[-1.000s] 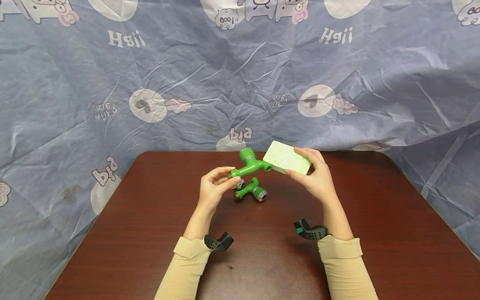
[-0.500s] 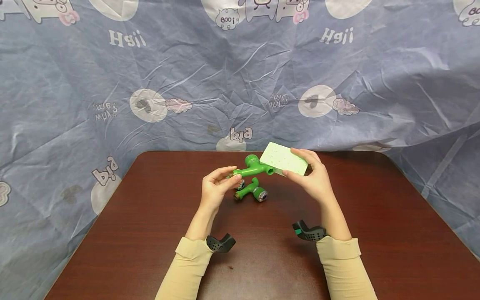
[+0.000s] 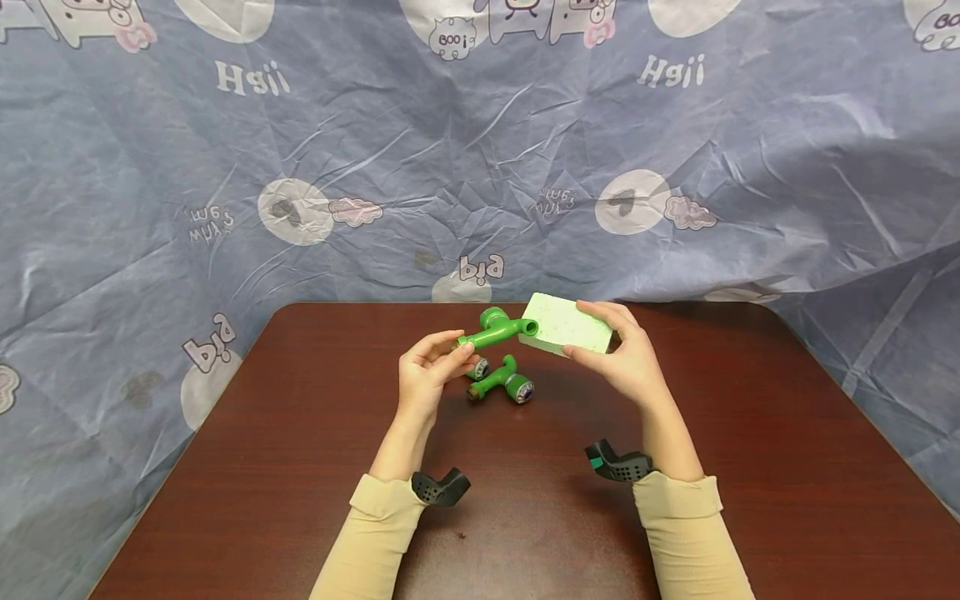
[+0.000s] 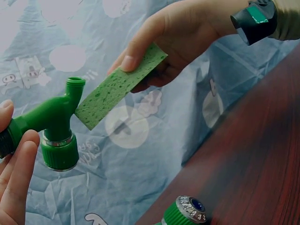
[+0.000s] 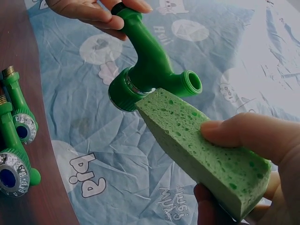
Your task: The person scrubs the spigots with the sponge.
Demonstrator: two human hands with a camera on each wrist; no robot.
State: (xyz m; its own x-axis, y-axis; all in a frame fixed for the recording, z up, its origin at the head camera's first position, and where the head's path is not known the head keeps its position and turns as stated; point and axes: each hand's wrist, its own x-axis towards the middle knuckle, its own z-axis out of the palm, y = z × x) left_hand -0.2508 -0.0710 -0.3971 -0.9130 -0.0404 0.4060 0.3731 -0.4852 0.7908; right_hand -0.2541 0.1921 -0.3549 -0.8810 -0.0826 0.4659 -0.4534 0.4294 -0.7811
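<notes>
My left hand (image 3: 426, 375) pinches a green faucet (image 3: 495, 333) by its threaded inlet end, held up over the table. In the right wrist view the faucet's spout points right and its round knob hangs to the lower left. My right hand (image 3: 626, 354) grips a light green sponge (image 3: 572, 325) between thumb and fingers. One end of the sponge (image 5: 201, 150) is right at the faucet's body, between spout and knob. In the left wrist view that sponge end (image 4: 117, 91) meets the faucet (image 4: 56, 117) just below the spout.
A second green faucet (image 3: 498, 379) lies on the dark red-brown table (image 3: 300, 467) below my hands. Another faucet (image 3: 477, 368) beside it is partly hidden by my left hand. A blue printed cloth (image 3: 420, 150) hangs behind the table.
The faucet has turned in my left hand, its spout opening now facing more towards me. My right hand has shifted slightly left with the sponge, which has tilted and now overlaps the spout.
</notes>
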